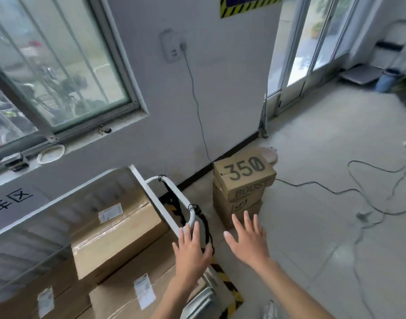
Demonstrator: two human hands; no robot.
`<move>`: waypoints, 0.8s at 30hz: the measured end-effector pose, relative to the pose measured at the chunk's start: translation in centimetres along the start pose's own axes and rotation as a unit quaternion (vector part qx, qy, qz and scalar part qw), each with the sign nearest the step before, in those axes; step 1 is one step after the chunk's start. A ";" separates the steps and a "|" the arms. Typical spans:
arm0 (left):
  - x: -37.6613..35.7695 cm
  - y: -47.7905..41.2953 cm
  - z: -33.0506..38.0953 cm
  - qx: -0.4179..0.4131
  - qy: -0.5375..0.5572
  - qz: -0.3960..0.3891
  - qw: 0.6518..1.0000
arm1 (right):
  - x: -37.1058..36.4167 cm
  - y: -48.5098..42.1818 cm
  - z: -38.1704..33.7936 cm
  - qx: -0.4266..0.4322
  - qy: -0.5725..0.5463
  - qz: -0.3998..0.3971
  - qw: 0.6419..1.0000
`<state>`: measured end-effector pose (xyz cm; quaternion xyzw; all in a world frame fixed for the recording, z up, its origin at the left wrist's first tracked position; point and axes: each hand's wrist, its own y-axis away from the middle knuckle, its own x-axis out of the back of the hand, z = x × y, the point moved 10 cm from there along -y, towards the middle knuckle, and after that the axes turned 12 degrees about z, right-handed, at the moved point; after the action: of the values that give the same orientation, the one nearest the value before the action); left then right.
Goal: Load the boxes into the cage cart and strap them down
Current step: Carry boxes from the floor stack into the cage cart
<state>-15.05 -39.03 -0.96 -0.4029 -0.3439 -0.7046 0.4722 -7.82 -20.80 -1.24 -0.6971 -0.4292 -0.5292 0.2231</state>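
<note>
Your left hand [190,252] and right hand [248,240] are hovering apart with fingers spread, holding nothing, before the shoe-box stack [243,180] sitting on the floor just beside the cage cart's [143,184] right edge, so you should be bracing both palms low on opposite sides.

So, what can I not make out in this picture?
Head view only:
Cart: cut off by the left and bottom edges; wheels unseen.
Box labels: too blurred to read.
Strap: lower end hidden behind the left hand.
Bottom shoe box: partly hidden by the right hand.
</note>
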 end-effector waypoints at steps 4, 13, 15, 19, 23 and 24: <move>-2.8 -4.2 6.5 -0.003 -0.014 0.006 1.000 | 2.5 -3.5 6.6 -0.023 -0.028 -0.001 0.999; -10.6 -11.7 17.7 0.006 -0.001 -0.027 1.000 | 5.1 -14.6 16.7 -0.029 -0.033 -0.006 0.999; -12.0 -14.2 18.6 0.019 0.003 -0.034 0.999 | 5.2 -17.7 17.5 -0.021 -0.035 -0.011 0.999; -15.6 -20.2 19.2 0.051 0.007 -0.041 0.998 | 4.4 -24.7 19.0 -0.013 -0.032 -0.031 0.999; -20.1 -27.6 19.1 0.096 0.030 -0.052 0.994 | 2.4 -32.7 20.5 -0.005 -0.025 -0.053 0.998; -21.4 -29.5 18.9 0.113 0.036 -0.062 0.991 | 1.5 -34.6 21.1 -0.009 -0.024 -0.066 0.998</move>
<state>-33.31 -4.99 -14.80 -0.2992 -0.4287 -0.7031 0.4820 -25.09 14.27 -11.96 -0.6820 -0.4746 -0.5295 0.1712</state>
